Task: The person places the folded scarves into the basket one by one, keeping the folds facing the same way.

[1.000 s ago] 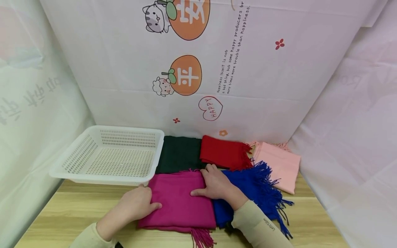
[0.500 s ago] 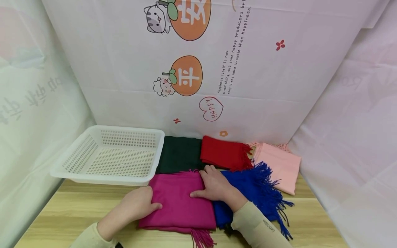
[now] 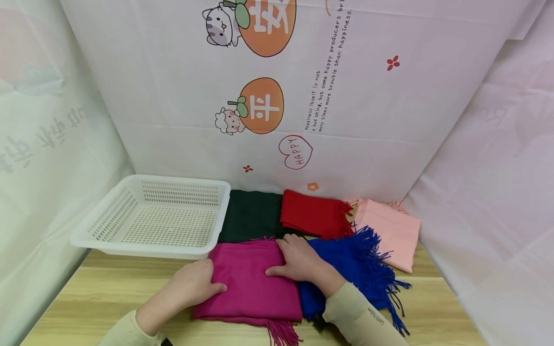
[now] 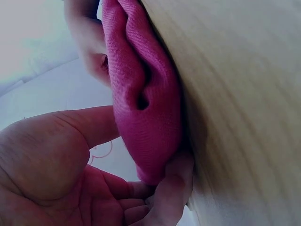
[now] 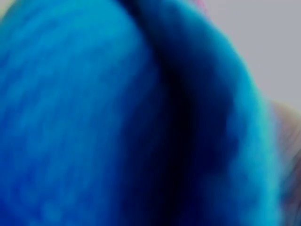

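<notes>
A folded magenta scarf [image 3: 251, 298] lies in front on the table in the head view, its fringe at the near right corner. My left hand [image 3: 195, 283] grips its left edge, thumb on top. The left wrist view shows the left hand's fingers [image 4: 171, 188] tucked under the folded edge of the scarf [image 4: 146, 94]. My right hand [image 3: 303, 259] rests over the scarf's far right part, thumb stretched across the top. Under the right wrist lies a blue scarf [image 3: 346, 259], which fills the right wrist view as blurred blue cloth [image 5: 70, 117], hiding most of that hand.
A white perforated basket [image 3: 151, 252] stands at the left, holding nothing. Behind the magenta scarf lie a dark green folded scarf [image 3: 251, 216] and a red one [image 3: 313, 214]. A pink scarf [image 3: 389, 235] is at the far right. White printed cloth walls [image 3: 368, 120] enclose the table.
The fingers of my right hand have shifted slightly toward me at the magenta scarf's far edge. My left hand and the scarves look the same; the head view drifts slightly.
</notes>
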A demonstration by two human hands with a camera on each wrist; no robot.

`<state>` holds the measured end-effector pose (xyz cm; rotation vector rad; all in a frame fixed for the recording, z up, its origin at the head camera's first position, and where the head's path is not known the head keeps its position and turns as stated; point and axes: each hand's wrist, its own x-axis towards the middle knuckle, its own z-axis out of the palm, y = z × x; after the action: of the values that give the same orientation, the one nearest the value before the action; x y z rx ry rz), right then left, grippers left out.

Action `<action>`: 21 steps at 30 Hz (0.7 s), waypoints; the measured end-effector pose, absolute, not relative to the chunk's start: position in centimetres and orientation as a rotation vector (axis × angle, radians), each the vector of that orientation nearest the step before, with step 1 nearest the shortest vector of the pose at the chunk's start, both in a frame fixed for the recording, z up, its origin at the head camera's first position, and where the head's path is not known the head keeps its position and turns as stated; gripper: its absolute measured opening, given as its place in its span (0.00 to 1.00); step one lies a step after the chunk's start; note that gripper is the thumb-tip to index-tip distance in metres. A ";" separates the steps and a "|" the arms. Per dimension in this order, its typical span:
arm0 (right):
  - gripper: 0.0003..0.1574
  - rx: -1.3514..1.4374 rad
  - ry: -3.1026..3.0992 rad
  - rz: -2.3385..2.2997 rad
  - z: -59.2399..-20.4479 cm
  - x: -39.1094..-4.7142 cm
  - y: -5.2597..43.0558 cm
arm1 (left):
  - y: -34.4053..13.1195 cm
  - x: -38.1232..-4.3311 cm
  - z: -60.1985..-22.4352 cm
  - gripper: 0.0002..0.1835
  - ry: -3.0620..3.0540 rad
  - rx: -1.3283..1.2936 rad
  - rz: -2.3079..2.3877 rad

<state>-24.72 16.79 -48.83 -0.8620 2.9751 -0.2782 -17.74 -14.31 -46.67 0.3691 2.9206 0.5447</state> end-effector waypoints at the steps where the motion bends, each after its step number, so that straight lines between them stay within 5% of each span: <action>1: 0.61 -0.855 2.970 -0.284 -48.9 -24.7 16.8 | -14.3 -17.8 -46.7 0.24 2.919 0.365 0.550; 21: 0.51 -0.766 2.831 -0.751 -49.1 -24.6 15.9 | -14.4 -17.8 -46.6 0.25 2.881 0.320 0.632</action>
<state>-24.62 15.94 -49.11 -0.7663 2.8307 -0.7509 -17.83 -14.39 -46.56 0.3199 2.8808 0.6316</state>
